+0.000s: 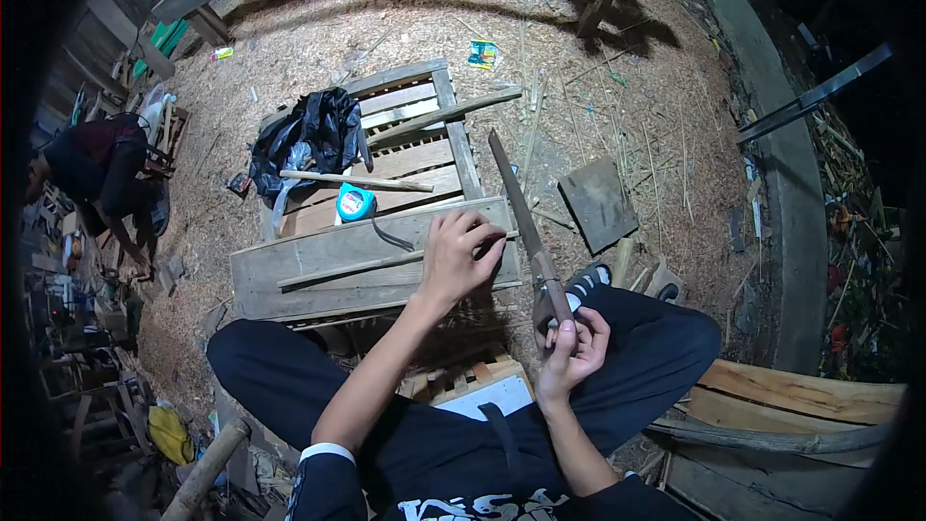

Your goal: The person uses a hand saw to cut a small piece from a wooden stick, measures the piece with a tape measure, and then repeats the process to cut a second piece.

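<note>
My right hand (571,347) grips the wooden handle of a long machete (516,203), whose blade points up and away over the sawdust. My left hand (455,256) rests with fingers spread on a thin wooden stick (347,270) that lies along a wide plank (289,270) in front of my knees. I sit cross-legged in dark trousers. A blue tape measure (354,202) lies on the pallet just beyond the plank.
A slatted wooden pallet (453,125) carries a black plastic bag (309,130) and loose sticks. A small dark board (598,203) lies to the right. Another person (101,174) crouches at the far left. Planks (801,396) lie at right; sawdust covers the ground.
</note>
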Motion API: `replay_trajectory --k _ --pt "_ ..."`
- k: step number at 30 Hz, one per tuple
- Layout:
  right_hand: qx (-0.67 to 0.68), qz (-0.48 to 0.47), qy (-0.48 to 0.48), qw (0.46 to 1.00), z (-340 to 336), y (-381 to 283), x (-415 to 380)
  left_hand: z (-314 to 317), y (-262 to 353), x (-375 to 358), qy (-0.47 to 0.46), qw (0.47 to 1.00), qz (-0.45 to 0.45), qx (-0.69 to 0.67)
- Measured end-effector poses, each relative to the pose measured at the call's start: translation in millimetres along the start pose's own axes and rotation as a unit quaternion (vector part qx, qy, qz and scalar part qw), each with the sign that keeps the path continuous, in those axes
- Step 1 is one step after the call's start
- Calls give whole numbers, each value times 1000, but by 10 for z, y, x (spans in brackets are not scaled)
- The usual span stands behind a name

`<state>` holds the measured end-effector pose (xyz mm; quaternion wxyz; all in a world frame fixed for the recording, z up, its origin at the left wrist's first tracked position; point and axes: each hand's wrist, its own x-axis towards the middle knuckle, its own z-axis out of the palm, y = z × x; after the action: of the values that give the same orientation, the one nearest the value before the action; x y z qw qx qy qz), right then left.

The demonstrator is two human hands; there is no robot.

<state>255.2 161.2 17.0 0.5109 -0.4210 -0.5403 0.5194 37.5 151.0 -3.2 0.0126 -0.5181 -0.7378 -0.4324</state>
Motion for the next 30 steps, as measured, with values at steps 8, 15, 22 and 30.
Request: replay_trajectory --k 8,15,22,30 --pt "-22 17 -32 999 -42 55 -29 -12 31 1 0 1000 -18 -19" --pt "-32 27 -55 998 -59 58 -58 -33 42 17 -14 1000 -17 -23" --pt "-96 -36 -43 994 7 114 -5 -33 40 17 -24 999 -18 -15" --pt "-237 -30 -172 956 144 -228 96 -13 21 17 -9 1000 -1 1"
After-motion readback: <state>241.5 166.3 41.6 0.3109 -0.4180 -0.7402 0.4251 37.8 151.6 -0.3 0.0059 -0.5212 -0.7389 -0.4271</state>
